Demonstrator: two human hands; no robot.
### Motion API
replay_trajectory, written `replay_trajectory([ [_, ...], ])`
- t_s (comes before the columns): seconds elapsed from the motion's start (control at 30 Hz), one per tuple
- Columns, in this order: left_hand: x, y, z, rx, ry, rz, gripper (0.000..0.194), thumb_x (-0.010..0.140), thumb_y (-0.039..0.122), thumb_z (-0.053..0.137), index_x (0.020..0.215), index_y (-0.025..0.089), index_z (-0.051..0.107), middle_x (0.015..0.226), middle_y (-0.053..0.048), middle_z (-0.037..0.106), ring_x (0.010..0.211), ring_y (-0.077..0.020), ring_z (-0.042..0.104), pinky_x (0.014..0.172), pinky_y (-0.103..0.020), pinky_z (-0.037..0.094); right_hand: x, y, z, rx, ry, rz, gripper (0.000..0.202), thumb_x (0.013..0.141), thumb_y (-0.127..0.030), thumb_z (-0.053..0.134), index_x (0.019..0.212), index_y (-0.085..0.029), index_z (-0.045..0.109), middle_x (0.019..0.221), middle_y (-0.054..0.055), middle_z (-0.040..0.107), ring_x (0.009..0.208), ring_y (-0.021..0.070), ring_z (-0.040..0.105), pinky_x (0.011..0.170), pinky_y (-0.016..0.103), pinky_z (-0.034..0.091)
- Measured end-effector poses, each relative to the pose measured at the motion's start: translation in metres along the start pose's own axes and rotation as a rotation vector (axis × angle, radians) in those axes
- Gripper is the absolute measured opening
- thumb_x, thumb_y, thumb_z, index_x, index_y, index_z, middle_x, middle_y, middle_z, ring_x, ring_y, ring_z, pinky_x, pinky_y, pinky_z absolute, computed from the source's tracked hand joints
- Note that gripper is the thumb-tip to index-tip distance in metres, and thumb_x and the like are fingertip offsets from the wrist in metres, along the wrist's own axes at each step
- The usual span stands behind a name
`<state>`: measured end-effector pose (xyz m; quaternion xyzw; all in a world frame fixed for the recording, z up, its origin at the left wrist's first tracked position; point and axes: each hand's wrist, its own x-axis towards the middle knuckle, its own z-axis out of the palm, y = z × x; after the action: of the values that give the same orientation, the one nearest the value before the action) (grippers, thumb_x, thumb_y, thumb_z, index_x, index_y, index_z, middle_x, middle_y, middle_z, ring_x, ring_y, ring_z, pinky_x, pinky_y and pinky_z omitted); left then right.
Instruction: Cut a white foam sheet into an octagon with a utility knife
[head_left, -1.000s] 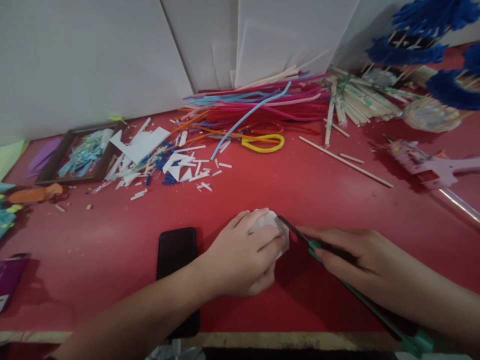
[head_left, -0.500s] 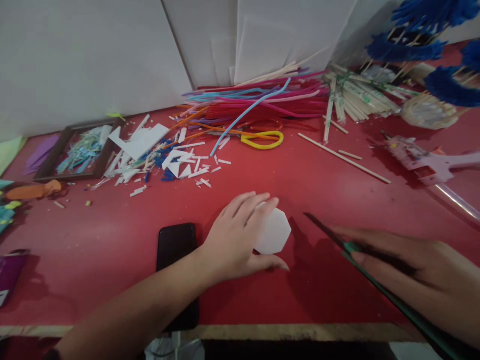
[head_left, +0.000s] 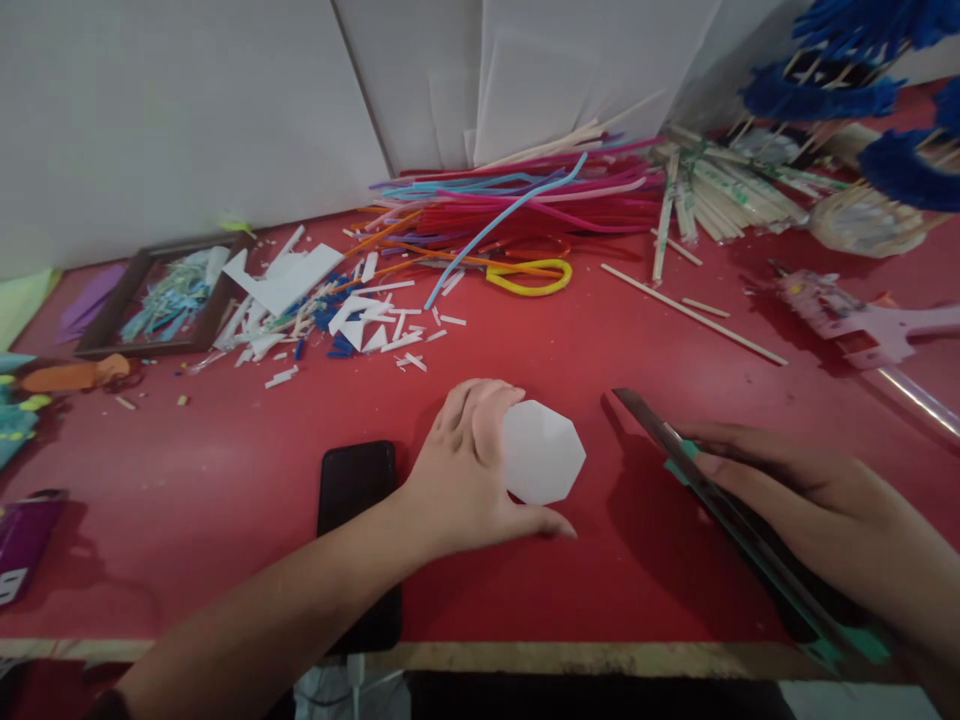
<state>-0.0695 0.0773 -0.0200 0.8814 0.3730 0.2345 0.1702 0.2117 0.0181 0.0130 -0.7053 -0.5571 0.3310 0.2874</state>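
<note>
A white many-sided paper piece (head_left: 544,453) lies on the red table (head_left: 555,580) in front of me. My left hand (head_left: 480,470) rests at its left edge, fingers bent and thumb stretched out below it; whether the fingertips pinch the paper is hard to tell. On the right, my right hand (head_left: 795,480) is closed around a dark and green cutter (head_left: 720,500), its blade pointing up and left, apart from the paper. A black phone (head_left: 356,485) lies partly under my left forearm.
Paper scraps (head_left: 367,320), a brown frame (head_left: 150,350), yellow-handled scissors (head_left: 529,290) and pipe cleaners (head_left: 540,215) lie farther back. A pink glue gun (head_left: 877,325) and wooden sticks (head_left: 705,320) are at the right.
The fingers of my left hand have curled back to the left, uncovering more of the white paper. The cutter in my right hand has turned, and its tip is higher.
</note>
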Motion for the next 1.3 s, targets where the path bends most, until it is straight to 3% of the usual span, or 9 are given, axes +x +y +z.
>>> replay_trajectory([
  [0.1, 0.001, -0.002, 0.000, 0.040, 0.026, -0.057, 0.133, 0.042, 0.090, 0.083, 0.143, 0.021, 0.031, 0.134, -0.020, 0.057, 0.125, -0.0430, 0.057, 0.104, -0.064, 0.049, 0.001, 0.003, 0.001, 0.045, -0.019, 0.054, 0.036, 0.077, -0.055, 0.067, 0.094, -0.030, 0.085, 0.096, 0.005, 0.084, 0.079, 0.0277, 0.080, 0.061, 0.033, 0.066],
  [0.27, 0.003, 0.000, -0.002, 0.023, -0.001, -0.093, 0.131, 0.042, 0.091, 0.082, 0.142, 0.021, 0.035, 0.133, -0.018, 0.059, 0.124, -0.0420, 0.058, 0.105, -0.063, 0.046, 0.002, 0.004, 0.000, 0.109, -0.039, 0.108, 0.033, 0.076, -0.055, 0.070, 0.091, -0.029, 0.085, 0.090, 0.004, 0.084, 0.068, 0.0239, 0.078, 0.056, 0.030, 0.064],
  [0.47, 0.006, 0.003, -0.006, -0.089, -0.100, -0.061, 0.108, 0.067, 0.065, 0.089, 0.148, 0.022, 0.032, 0.139, -0.020, 0.058, 0.130, -0.0413, 0.056, 0.108, -0.062, 0.045, 0.007, 0.002, -0.004, 0.183, -0.123, 0.181, 0.028, 0.078, -0.054, 0.071, 0.087, -0.030, 0.084, 0.071, 0.002, 0.080, 0.054, 0.0206, 0.072, 0.044, 0.026, 0.057],
  [0.6, 0.007, 0.000, -0.001, -0.164, -0.020, 0.036, 0.102, 0.078, 0.049, 0.087, 0.154, 0.024, 0.023, 0.145, -0.021, 0.052, 0.136, -0.0399, 0.055, 0.112, -0.061, 0.046, 0.011, 0.002, -0.003, 0.230, -0.150, 0.254, 0.030, 0.078, -0.055, 0.069, 0.085, -0.030, 0.083, 0.067, 0.003, 0.078, 0.051, 0.0202, 0.071, 0.040, 0.026, 0.055],
  [0.73, 0.008, -0.004, 0.006, -0.289, 0.114, 0.109, 0.108, 0.082, 0.046, 0.086, 0.156, 0.030, 0.008, 0.155, -0.023, 0.040, 0.136, -0.0380, 0.056, 0.112, -0.062, 0.048, 0.012, 0.009, -0.005, 0.247, -0.178, 0.276, 0.031, 0.080, -0.055, 0.070, 0.090, -0.030, 0.084, 0.065, 0.003, 0.077, 0.052, 0.0198, 0.071, 0.041, 0.024, 0.055],
  [0.87, 0.012, -0.002, 0.008, -0.373, 0.180, 0.168, 0.098, 0.089, 0.034, 0.077, 0.155, 0.034, 0.004, 0.164, -0.023, 0.026, 0.146, -0.0376, 0.047, 0.113, -0.064, 0.047, 0.011, 0.012, -0.007, 0.284, -0.191, 0.266, 0.030, 0.081, -0.055, 0.072, 0.095, -0.032, 0.084, 0.068, 0.002, 0.079, 0.054, 0.0205, 0.073, 0.043, 0.025, 0.056],
  [1.1, 0.013, 0.003, 0.004, -0.366, 0.164, 0.158, 0.097, 0.086, 0.021, 0.073, 0.155, 0.031, 0.005, 0.162, -0.024, 0.026, 0.147, -0.0383, 0.045, 0.118, -0.064, 0.042, 0.010, -0.006, -0.002, 0.308, -0.112, 0.336, 0.025, 0.076, -0.048, 0.069, 0.085, -0.030, 0.083, 0.059, 0.002, 0.074, 0.048, 0.0198, 0.069, 0.039, 0.025, 0.052],
  [1.2, 0.013, 0.002, 0.003, -0.303, 0.155, 0.156, 0.098, 0.084, 0.021, 0.073, 0.156, 0.030, 0.007, 0.161, -0.023, 0.029, 0.145, -0.0408, 0.046, 0.116, -0.065, 0.044, 0.010, -0.001, -0.002, 0.224, -0.131, 0.294, 0.036, 0.075, -0.058, 0.068, 0.092, -0.030, 0.084, 0.062, 0.003, 0.076, 0.050, 0.0220, 0.071, 0.041, 0.028, 0.055],
  [1.3, 0.012, -0.001, 0.004, -0.269, 0.132, 0.208, 0.102, 0.082, 0.020, 0.073, 0.159, 0.027, 0.006, 0.158, -0.024, 0.032, 0.147, -0.0440, 0.041, 0.112, -0.066, 0.048, 0.014, 0.011, -0.006, 0.088, -0.059, 0.100, 0.043, 0.071, -0.067, 0.067, 0.088, -0.032, 0.084, 0.076, 0.004, 0.081, 0.060, 0.0261, 0.075, 0.046, 0.034, 0.060],
])
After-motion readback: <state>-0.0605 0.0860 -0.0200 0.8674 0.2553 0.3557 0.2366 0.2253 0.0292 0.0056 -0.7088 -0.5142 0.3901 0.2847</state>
